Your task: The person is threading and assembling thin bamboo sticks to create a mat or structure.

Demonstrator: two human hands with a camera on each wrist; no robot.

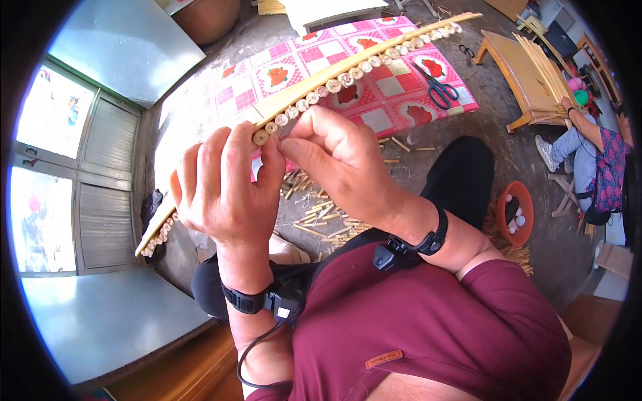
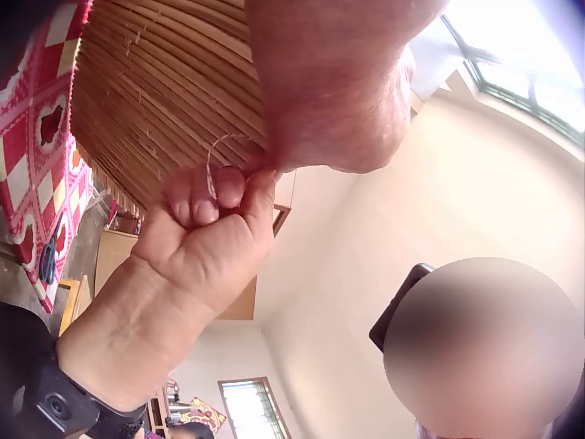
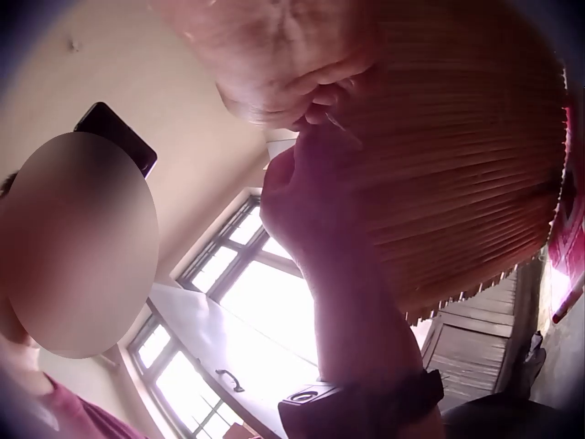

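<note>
A mat of thin reed stalks (image 2: 164,82) spans the space before me, its upper edge a row of round cut ends (image 1: 334,85) beside a long flat strip (image 1: 294,93). My left hand (image 1: 227,187) grips this edge near its middle, fingers bent at the stalk ends. Close beside it my right hand (image 1: 348,164) has thumb and forefinger drawn together, the other fingers curled. A thin pale strand (image 2: 210,169) loops out from the right fingers, which pinch it against the mat's edge. The two hands' fingertips nearly meet; in the right wrist view my right hand (image 3: 283,55) partly hides them.
Scissors (image 1: 438,88) lie on a table with a pink patterned cloth (image 1: 414,100). Cut stalk pieces (image 1: 328,217) litter the floor. An orange bucket (image 1: 525,227) stands at the right. Beyond it, another person (image 1: 598,157) sits by a wooden bench (image 1: 515,77) with long strips.
</note>
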